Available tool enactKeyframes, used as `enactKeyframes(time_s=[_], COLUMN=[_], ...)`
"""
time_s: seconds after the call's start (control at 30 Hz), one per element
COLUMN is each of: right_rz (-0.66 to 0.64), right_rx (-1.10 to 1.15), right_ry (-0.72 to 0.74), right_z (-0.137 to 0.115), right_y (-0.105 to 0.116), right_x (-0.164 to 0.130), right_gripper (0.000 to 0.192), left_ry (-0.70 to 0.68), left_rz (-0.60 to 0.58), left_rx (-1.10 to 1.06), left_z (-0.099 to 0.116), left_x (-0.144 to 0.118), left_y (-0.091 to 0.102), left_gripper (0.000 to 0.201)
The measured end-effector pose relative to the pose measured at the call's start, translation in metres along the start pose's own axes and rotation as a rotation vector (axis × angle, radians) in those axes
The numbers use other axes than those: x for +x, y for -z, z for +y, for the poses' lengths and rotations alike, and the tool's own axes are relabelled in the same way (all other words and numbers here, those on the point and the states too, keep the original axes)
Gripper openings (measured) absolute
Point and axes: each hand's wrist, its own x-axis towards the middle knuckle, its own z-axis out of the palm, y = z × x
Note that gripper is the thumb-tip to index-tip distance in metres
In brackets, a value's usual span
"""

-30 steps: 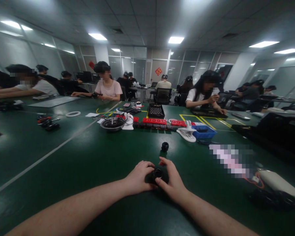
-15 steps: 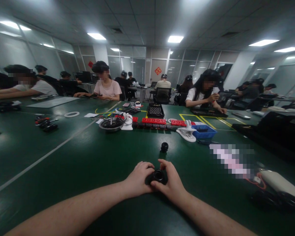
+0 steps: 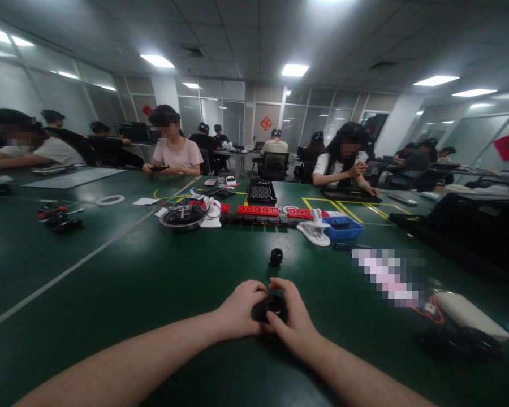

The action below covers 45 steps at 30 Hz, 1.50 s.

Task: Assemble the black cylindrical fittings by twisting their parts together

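Note:
Both hands are closed around a black rounded part point(image 3: 275, 305) with a round opening facing up, low over the green table. My left hand point(image 3: 242, 308) grips its left side, with the thumb near the bottom and the fingers curled over the far side. On the right side, my right hand point(image 3: 294, 316) holds it, its thumb lying at the rim of the opening and its index finger arched above. The fingers hide much of the part. Just beyond my hands a small black ribbed cylinder point(image 3: 276, 257) stands upright on the table, touched by neither hand.
Red and black blocks point(image 3: 254, 212) form a row across the table. Beside them are a round metal dish point(image 3: 182, 217), a white clamp point(image 3: 316, 230) and a blue bin point(image 3: 343, 227). A cream pouch point(image 3: 470, 314) lies at right, tools point(image 3: 59, 216) at left. Other people sit opposite.
The view has turned slightly right, so the table things appear shifted left. My right thumb has moved a little, onto the opening's rim. Both hands keep their hold.

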Motion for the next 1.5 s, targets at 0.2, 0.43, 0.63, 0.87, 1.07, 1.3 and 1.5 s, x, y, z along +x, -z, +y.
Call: enactKeyframes(time_s=[0.2,0.43,0.63,0.87,1.07,1.3,1.5], right_rz=[-0.005,-0.035,-0.078,-0.136,-0.025,-0.005,-0.007], right_rx=[-0.038,-0.001,0.1,0.158,0.051,-0.028,-0.022], right_ry=[-0.108,-0.164,-0.099,-0.022,-0.091,-0.169,-0.217], right_z=[-0.0003,0.002,0.001,0.0009,0.0027,0.0034,0.0042], right_y=[-0.0029,-0.0043,-0.0013,-0.0007,-0.002,-0.0025,-0.0053], right_x=[0.0034,0.0028,0.002,-0.0013,-0.0007,0.0011,0.0022], right_gripper=[0.055,0.051,0.052,0.059,0.054,0.055,0.059], left_ry=[0.016,0.019,0.016,-0.013,0.006,0.01,0.025], left_rz=[0.028,0.032,0.016,0.02,0.026,0.018,0.009], left_rx=[0.017,0.013,0.004,0.016,0.015,0.024,-0.002], left_z=[-0.0007,-0.0012,-0.0051,-0.0058,-0.0022,-0.0026,-0.0047], left_x=[-0.001,-0.0037,-0.0045,-0.0039,-0.0049,-0.0049,-0.0043], left_y=[0.001,0.0039,0.003,0.0029,0.0041,0.0042,0.0039], left_gripper=[0.032,0.037,0.046,0.047,0.04,0.04,0.036])
